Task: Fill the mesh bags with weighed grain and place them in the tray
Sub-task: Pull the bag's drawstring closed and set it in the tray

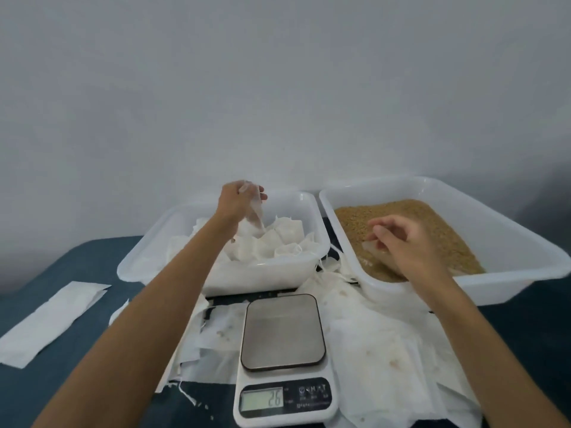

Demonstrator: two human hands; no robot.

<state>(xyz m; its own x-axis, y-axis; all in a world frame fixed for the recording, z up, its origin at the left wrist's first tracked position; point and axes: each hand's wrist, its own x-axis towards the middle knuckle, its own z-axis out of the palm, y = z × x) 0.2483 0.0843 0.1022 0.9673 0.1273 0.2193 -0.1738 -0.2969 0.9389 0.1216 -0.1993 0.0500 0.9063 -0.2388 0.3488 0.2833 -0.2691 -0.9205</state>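
left grip (239, 196) pinches a bag (255, 211) by its top over the tray (312, 257) so you can drop it among the filled ones | scale (282, 359) sits empty between | right grip (401, 242), fingers curled on a clear scoop, I judge, rests in the grain (432, 230) for your next portion

I am facing a plain pale grey wall (278, 88), evenly lit, rising behind my dark teal-covered worktop (61, 267).

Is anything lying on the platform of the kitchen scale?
No; the scale's platform is bare metal, with mesh bags lying only around it.
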